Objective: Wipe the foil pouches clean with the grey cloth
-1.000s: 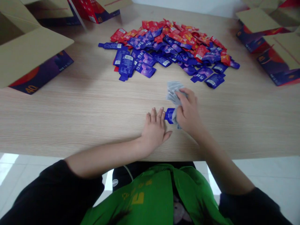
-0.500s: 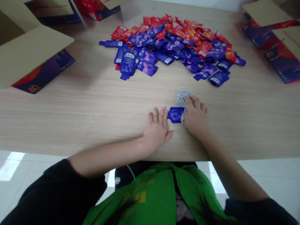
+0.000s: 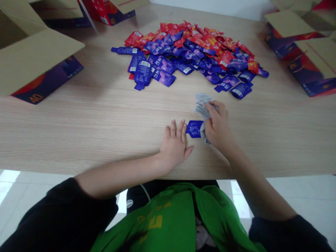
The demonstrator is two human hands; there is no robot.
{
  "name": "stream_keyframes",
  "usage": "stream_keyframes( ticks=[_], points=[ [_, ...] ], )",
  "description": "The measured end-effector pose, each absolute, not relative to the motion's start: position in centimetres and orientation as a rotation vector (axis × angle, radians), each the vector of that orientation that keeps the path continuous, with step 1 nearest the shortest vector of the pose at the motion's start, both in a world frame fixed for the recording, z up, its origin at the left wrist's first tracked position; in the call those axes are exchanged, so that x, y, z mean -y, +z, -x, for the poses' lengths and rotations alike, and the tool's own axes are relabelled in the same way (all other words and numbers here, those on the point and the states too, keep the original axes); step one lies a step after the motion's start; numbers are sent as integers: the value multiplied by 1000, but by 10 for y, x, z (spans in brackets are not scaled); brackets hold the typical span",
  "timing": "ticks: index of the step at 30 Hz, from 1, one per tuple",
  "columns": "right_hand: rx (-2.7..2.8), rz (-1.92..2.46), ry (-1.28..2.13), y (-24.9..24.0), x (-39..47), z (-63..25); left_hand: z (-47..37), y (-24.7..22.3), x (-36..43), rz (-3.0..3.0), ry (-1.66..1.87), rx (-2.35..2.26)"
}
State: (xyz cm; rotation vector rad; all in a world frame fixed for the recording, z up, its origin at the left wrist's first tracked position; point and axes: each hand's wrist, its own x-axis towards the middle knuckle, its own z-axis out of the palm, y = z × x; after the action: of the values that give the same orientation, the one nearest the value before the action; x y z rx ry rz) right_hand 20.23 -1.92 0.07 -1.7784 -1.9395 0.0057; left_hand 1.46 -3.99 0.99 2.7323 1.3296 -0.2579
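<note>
A blue pouch [image 3: 194, 129] with white print lies flat on the table between my hands, its narrow neck toward the left. My left hand [image 3: 174, 143] rests flat with fingers stretched, its fingertips at the pouch's neck. In my right hand [image 3: 218, 124] is a bunched grey cloth [image 3: 203, 102], held closed against the pouch's right end, which it covers. Part of the cloth spreads out above the pouch. Beyond my hands a heap of blue pouches [image 3: 164, 63] and red pouches [image 3: 207, 36] lies on the table.
An open carton [image 3: 49, 78] with flaps out stands at the left, with another carton [image 3: 105, 12] behind it. More open cartons [image 3: 309, 75] stand at the right. The table's front edge [image 3: 194, 179] runs close to my body.
My right hand and the cloth have shifted slightly up and left, and more of the cloth shows above. My left hand stays on the pouch's neck. The view has turned a little.
</note>
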Motion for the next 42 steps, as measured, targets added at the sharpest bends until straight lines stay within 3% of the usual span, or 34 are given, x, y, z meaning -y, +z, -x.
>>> stream_keyframes(
  ticks=[6,14,21,27,32,42],
  points=[
    [2253,1858,5,-7,12,-160,-15,12,39,-2743,-302,-1318],
    [1936,2156,-85,-14,35,-225,-14,10,40,-2743,-272,-1327],
    [1984,2115,-19,-9,40,-261,-15,10,40,-2752,-275,-1343],
    [2046,1882,4,11,29,-192,-15,12,40,-2734,-275,-1333],
    [2201,1954,16,-2,18,-149,-14,12,39,-2729,-277,-1311],
    [1924,2191,-61,-12,58,-236,-14,10,40,-2735,-273,-1328]
  ],
)
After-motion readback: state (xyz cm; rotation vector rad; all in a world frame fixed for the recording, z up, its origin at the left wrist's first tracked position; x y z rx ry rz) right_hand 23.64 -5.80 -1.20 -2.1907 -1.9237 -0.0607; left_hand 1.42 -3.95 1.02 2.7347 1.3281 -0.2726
